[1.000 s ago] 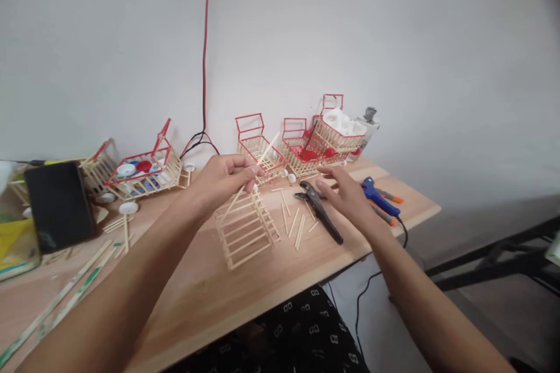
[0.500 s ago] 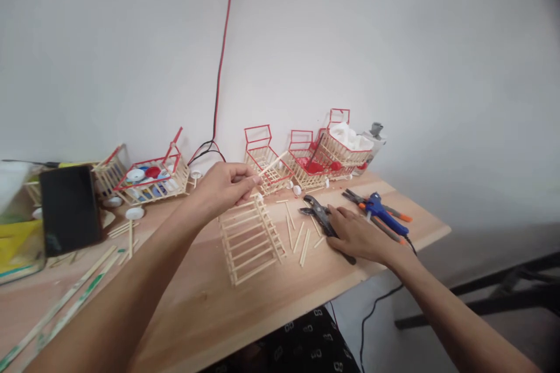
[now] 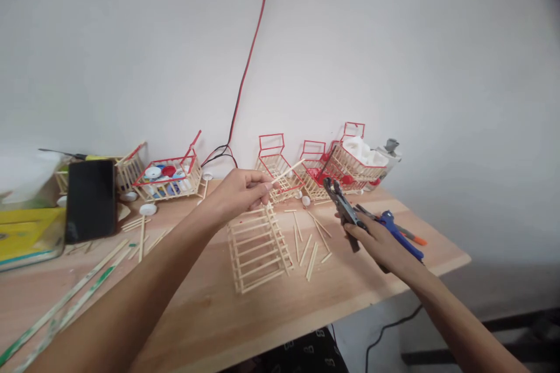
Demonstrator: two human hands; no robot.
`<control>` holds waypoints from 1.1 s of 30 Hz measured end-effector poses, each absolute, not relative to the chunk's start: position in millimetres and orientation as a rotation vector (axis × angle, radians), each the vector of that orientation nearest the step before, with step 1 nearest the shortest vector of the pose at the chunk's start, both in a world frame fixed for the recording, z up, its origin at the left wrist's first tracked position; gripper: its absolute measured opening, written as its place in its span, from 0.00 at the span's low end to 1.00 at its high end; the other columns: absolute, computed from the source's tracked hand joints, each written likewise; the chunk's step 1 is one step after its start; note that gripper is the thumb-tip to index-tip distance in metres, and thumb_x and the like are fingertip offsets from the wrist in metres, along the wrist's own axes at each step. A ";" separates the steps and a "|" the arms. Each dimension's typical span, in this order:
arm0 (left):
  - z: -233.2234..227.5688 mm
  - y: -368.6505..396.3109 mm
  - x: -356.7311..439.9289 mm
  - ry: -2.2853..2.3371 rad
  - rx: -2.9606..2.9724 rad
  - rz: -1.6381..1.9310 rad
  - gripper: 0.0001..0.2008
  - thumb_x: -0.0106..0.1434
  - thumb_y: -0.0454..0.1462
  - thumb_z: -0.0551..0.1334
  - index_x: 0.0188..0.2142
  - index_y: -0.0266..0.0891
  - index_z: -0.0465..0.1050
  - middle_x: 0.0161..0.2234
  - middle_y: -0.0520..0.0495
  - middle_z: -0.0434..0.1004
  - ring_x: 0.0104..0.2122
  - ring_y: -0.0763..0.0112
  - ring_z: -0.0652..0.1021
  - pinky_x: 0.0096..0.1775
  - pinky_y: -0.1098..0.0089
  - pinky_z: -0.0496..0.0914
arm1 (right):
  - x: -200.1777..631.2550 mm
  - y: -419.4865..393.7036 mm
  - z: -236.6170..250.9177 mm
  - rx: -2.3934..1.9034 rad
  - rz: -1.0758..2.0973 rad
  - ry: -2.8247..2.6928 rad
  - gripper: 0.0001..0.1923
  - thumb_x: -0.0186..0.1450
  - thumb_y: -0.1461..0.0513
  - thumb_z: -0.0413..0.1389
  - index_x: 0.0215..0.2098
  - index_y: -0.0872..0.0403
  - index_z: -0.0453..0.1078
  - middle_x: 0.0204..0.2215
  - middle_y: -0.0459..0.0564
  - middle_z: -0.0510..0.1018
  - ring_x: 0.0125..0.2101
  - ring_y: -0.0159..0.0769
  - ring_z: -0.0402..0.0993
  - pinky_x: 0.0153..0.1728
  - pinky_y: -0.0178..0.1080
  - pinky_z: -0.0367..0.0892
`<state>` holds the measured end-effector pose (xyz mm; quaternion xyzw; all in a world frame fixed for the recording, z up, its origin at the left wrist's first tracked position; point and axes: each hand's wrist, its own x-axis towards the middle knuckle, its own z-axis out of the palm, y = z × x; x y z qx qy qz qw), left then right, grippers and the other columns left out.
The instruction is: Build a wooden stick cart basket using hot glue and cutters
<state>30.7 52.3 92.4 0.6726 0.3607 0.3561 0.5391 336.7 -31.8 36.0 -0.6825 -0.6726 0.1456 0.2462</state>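
Between the thumb and fingers of my left hand is a thin wooden stick, pointing up to the right. Just below that hand, a slatted frame of glued sticks rests on the table. My right hand is wrapped around dark-handled cutting pliers, held above the table with the jaws toward the back. Several short cut sticks lie loose between the frame and the pliers. A blue glue gun lies beyond my right hand, partly over an orange-handled tool.
Along the wall stand small red-rimmed stick carts, one holding bottle caps, another white material. A black phone leans at the left near a yellow packet. Long green-marked sticks lie at front left on the wooden table.
My right hand has closed around the pliers and lifted them off the table. My left hand still holds the stick. The whole view has shifted slightly.
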 end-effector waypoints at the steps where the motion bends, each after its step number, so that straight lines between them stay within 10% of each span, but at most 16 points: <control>1: 91.5 51.2 31.9 0.817 1.576 0.825 0.07 0.59 0.38 0.61 0.31 0.34 0.74 0.21 0.53 0.69 0.16 0.83 0.59 0.20 0.77 0.51 | 329.0 -34.8 42.2 -1.789 0.529 -1.822 0.17 0.68 0.54 0.47 0.47 0.53 0.72 0.34 0.51 0.79 0.35 0.46 0.78 0.38 0.46 0.72; 18: 83.1 43.6 48.3 0.803 1.497 0.603 0.11 0.60 0.38 0.65 0.27 0.31 0.74 0.22 0.48 0.77 0.16 0.77 0.73 0.17 0.76 0.65 | 268.3 -38.2 69.4 -1.569 0.769 -1.998 0.15 0.71 0.52 0.48 0.34 0.54 0.66 0.29 0.47 0.74 0.29 0.35 0.70 0.32 0.37 0.65; 33: 86.4 55.3 27.4 0.786 1.363 0.589 0.17 0.68 0.46 0.60 0.40 0.31 0.73 0.33 0.37 0.83 0.32 0.64 0.83 0.36 0.65 0.77 | 278.7 -37.1 54.7 -1.639 0.724 -1.830 0.17 0.70 0.51 0.48 0.32 0.54 0.67 0.24 0.45 0.72 0.23 0.32 0.69 0.24 0.35 0.63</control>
